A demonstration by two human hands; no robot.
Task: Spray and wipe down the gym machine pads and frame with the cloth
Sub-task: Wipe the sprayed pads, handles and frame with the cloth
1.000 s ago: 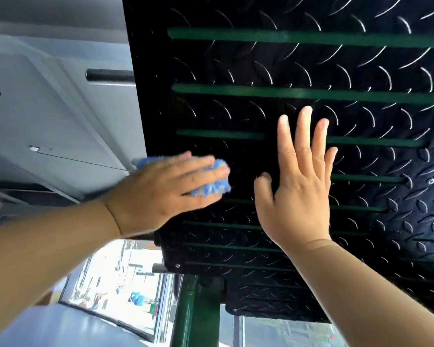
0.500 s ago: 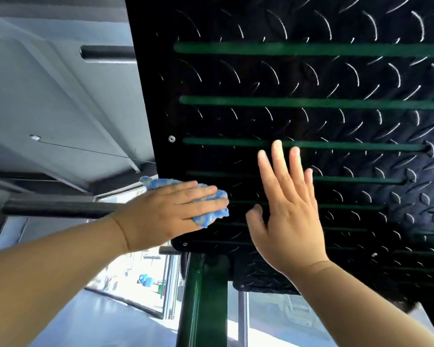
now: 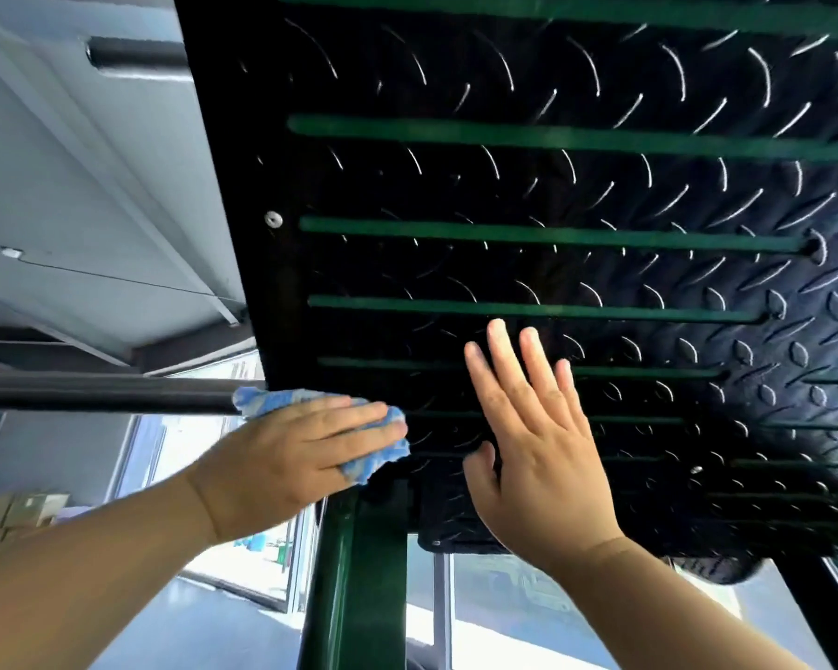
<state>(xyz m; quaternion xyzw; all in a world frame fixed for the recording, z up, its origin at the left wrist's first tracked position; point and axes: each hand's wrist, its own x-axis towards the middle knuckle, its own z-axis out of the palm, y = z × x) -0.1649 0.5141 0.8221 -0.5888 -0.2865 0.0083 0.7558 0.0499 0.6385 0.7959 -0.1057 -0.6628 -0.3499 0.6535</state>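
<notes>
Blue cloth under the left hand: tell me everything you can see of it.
The blue fluffy cloth looks like microfibre with paler streaks, bunched up rather than spread flat. The left hand covers most of it, fingers laid nearly straight over it, pressing it against the lower left edge of the black tread-pattern plate. Crumpled ends stick out above the knuckles and below the fingertips. Whether it is damp cannot be told.

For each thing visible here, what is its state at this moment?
left hand: presses the cloth on the plate, fingers nearly straight
cloth: bunched under the left hand
right hand: open, fingers straight, seems flat against the plate
plate: tilted above the hands
</notes>
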